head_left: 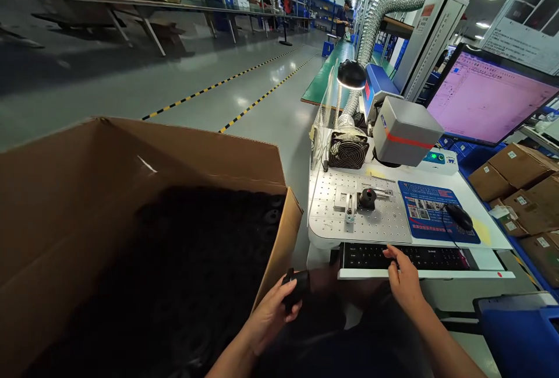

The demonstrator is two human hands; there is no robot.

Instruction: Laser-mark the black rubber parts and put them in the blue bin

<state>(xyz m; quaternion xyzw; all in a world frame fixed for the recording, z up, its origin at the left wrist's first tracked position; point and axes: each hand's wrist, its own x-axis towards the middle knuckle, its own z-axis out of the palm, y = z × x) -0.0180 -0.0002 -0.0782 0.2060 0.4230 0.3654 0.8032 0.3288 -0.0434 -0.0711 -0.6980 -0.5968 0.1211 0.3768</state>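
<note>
My left hand (273, 313) is closed around a black round part (297, 289) with a small protrusion, just outside the right wall of a cardboard box (283, 223). Many dark round pieces (218, 238) fill the box, mostly lost in shadow. My right hand (402, 276) is over the black keyboard (364, 257), fingers extended at its keys and holding nothing. Beyond the keyboard, a similar black part (367, 198) sits between metal stops on a perforated metal plate (384, 226). A grey machine head with an orange stripe (408, 133) hangs behind it.
A mouse (457, 216) lies on a blue mat (430, 209) right of the plate. Behind are a fan (348, 151), a black lamp (351, 74) and a monitor (493, 95). Cardboard boxes (524, 174) stack at right. Another person (342, 20) stands far down the aisle.
</note>
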